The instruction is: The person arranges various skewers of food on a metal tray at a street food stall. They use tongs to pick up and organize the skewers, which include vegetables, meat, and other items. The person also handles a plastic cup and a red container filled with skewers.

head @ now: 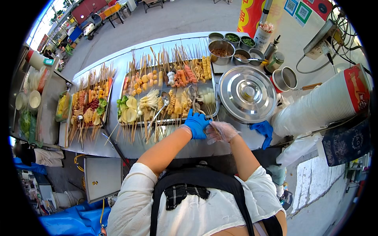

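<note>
My left hand point(196, 124), in a blue glove, is at the front rim of a large steel pan point(218, 110) of skewered food. Its fingers reach towards the mushroom skewers point(195, 98). Close beside it, touching or nearly so, is my right hand point(220, 132) in a clear plastic glove. Thin wooden sticks from the white radish skewers point(208, 96) run down towards both hands. Whether either hand grips a stick is hard to see, as the fingers overlap. A steel ladle point(164, 100) rests in the pan, left of my hands.
Right of the pan stands a lidded steel pot point(248, 93), with a crumpled blue glove point(263, 131) before it. Stacked paper cups point(319, 101) lean at the far right. Condiment bowls point(221, 52) stand behind. A second skewer pan point(110, 91) is at left. Cables point(344, 38) hang at upper right.
</note>
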`<state>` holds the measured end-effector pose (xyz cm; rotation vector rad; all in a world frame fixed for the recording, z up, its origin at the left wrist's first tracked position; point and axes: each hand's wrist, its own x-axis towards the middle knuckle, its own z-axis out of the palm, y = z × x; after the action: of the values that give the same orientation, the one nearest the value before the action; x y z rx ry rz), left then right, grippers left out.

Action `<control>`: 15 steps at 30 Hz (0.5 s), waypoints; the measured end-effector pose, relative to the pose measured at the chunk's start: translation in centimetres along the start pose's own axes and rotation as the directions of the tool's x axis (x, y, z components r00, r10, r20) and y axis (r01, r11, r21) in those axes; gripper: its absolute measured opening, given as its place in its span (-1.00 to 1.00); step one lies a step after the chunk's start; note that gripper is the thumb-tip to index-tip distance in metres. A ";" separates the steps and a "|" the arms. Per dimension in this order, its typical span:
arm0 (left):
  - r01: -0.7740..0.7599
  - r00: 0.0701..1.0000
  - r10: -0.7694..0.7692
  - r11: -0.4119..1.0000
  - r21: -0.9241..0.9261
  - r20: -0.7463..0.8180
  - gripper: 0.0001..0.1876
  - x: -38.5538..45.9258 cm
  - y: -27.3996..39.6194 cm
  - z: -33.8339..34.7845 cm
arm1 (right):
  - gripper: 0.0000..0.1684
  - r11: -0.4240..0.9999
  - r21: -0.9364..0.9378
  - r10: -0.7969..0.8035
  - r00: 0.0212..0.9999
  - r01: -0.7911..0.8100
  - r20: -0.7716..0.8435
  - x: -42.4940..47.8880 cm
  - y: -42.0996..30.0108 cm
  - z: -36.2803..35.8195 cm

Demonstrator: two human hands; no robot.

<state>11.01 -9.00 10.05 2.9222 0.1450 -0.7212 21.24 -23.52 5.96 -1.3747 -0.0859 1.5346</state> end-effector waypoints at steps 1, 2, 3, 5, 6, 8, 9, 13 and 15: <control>-0.001 1.000 0.001 1.000 0.001 -0.013 -0.25 -0.2 0.0 -0.2 | -0.61 1.000 -0.010 0.011 1.000 -0.011 0.023 -0.1 0.0 -0.2; -0.015 0.999 0.016 1.000 0.020 -0.038 -0.25 -0.3 -0.1 -0.1 | -0.62 1.000 -0.014 0.003 1.000 -0.003 0.013 0.0 0.0 -0.5; -0.029 0.998 0.032 0.999 0.040 -0.062 -0.25 -0.4 -0.1 0.0 | -0.63 1.000 -0.017 -0.005 1.000 0.005 0.004 0.3 0.1 -0.8; -0.076 0.994 0.082 0.994 0.079 -0.077 -0.24 -0.5 -0.4 0.2 | -0.65 0.999 -0.030 -0.030 0.999 0.030 -0.022 0.6 0.3 -1.0; -0.107 0.991 0.114 0.989 0.097 -0.068 -0.23 -0.5 -0.7 0.5 | -0.67 0.998 -0.041 -0.048 0.998 0.047 -0.039 0.7 0.3 -1.0; -0.173 0.981 0.183 0.975 0.138 -0.061 -0.23 -0.1 -1.2 1.2 | -0.73 0.995 -0.074 -0.068 0.997 0.065 -0.044 1.4 0.3 -1.0; -0.209 0.973 0.221 0.965 0.161 -0.063 -0.23 0.1 -1.3 1.4 | -0.77 0.993 -0.096 -0.069 0.997 0.065 -0.036 2.2 0.4 -1.2; -0.289 0.957 0.288 0.948 0.131 0.027 -0.24 0.4 -1.0 0.6 | -0.78 0.995 -0.061 -0.081 0.995 0.077 -0.062 4.4 0.6 -1.3; -0.288 0.954 0.297 0.945 0.155 -0.041 -0.37 0.7 -1.4 1.5 | -0.85 0.987 -0.052 -0.159 0.984 0.155 -0.085 4.9 0.6 -1.2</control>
<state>10.81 -7.78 8.28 3.0092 -0.3463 -0.6135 22.71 -21.01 1.80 -1.4354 -0.1707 1.3465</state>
